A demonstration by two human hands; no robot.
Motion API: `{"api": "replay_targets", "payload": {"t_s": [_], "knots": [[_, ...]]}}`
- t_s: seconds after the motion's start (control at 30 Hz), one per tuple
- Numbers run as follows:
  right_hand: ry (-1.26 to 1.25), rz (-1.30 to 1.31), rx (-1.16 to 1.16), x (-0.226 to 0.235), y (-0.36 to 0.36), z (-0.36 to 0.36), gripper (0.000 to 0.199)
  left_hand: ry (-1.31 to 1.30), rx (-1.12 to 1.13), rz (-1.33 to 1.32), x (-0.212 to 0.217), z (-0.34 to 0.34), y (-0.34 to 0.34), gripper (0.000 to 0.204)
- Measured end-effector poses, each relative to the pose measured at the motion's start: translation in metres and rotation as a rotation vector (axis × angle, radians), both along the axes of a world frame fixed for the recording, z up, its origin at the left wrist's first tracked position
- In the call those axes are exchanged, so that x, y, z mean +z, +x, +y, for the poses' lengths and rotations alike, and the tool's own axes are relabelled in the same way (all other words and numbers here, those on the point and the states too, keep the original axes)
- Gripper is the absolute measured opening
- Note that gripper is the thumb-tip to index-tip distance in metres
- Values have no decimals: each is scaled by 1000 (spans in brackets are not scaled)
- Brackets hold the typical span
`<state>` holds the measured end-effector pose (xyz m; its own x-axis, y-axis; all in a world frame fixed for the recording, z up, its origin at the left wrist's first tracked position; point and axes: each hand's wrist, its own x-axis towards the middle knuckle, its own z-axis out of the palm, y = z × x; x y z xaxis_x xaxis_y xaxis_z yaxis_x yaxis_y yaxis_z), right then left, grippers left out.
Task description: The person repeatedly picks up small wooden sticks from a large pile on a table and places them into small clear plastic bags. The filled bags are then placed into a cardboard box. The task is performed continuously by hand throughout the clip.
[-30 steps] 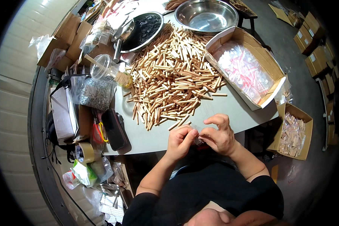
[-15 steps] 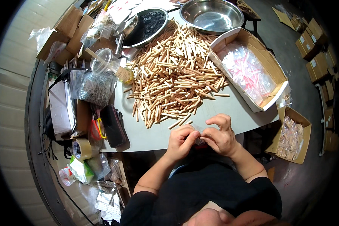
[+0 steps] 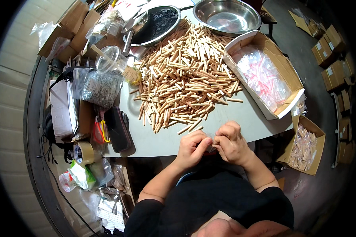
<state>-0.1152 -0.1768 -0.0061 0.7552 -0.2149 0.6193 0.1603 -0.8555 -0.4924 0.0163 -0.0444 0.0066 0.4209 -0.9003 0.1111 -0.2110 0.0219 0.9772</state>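
Note:
Close to the table's near edge, my left hand (image 3: pixel 192 150) is closed, its thumb and fingers pinching a small clear plastic bag (image 3: pixel 211 137). My right hand (image 3: pixel 232 143) is curled at the bag's other side, fingertips gripping it and almost meeting the left thumb. Most of the bag is hidden by the fingers, so its contents cannot be made out. Just beyond both hands lies a big heap of short wooden sticks (image 3: pixel 186 83), with a few loose ones at its near end.
Right of the heap, an open cardboard box (image 3: pixel 290 79) holds clear bags with red strips. A lower carton (image 3: pixel 320 146) contains bagged sticks. Two metal bowls, one dark inside (image 3: pixel 162 23) and one shiny (image 3: pixel 227 17), stand behind. At left are a phone (image 3: pixel 117 130), scissors (image 3: pixel 102 131) and tape (image 3: pixel 85 153).
My right hand's fingers, spread apart before, have curled in and closed on the bag. My left hand keeps its pinch. The whole view has shifted slightly.

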Motion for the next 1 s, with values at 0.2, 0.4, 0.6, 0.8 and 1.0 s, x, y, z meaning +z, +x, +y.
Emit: {"api": "replay_targets", "payload": {"t_s": [0.2,0.4,0.6,0.8,1.0], "knots": [[-68,-73,-13,-4,2,1,16,26,-12,40,-3,1,1,24],[-114,-91,-27,-7,0,2,17,43,-9,85,-5,3,1,24],[-134,-122,-27,-12,-1,2,17,47,-18,130,-7,4,2,25],[-147,-125,-37,-13,-2,3,17,36,11,169,-5,3,1,22],[-172,-138,-62,-18,-4,4,16,12,19,175,-6,4,1,23]]}}
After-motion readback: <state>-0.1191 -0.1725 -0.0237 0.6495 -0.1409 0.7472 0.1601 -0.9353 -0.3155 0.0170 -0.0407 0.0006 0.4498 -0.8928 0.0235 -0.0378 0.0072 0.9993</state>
